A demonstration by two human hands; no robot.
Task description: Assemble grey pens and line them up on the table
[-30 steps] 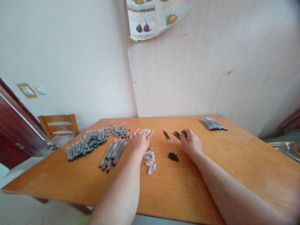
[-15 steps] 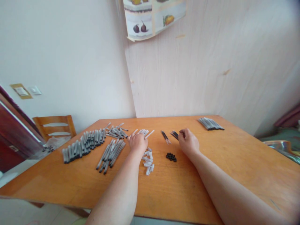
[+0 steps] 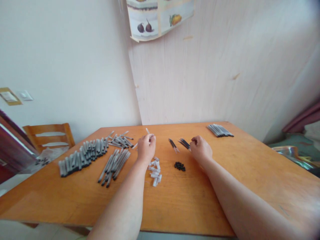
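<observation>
My left hand (image 3: 146, 148) is closed around a clear pen barrel (image 3: 147, 131) whose end sticks up beyond the fingers. Just in front of its wrist lie short clear caps (image 3: 155, 171) in a loose heap. My right hand (image 3: 201, 149) has curled fingers beside a bundle of black pen refills (image 3: 184, 143); what it pinches, if anything, is hidden. A smaller group of refills (image 3: 172, 144) lies between the hands. Nearer to me sits a pile of small black plugs (image 3: 180, 166).
Grey pens with black ends lie in a long row (image 3: 85, 154), a bundle (image 3: 114, 166) and a looser pile (image 3: 121, 140) on the left. Another pen stack (image 3: 220, 130) is at the far right of the wooden table (image 3: 190, 206). A chair (image 3: 50, 136) stands behind the left side.
My left hand has lifted off the clear barrels and closed, one barrel now pointing up from it. My right hand stays by the refills. The view has shifted slightly.
</observation>
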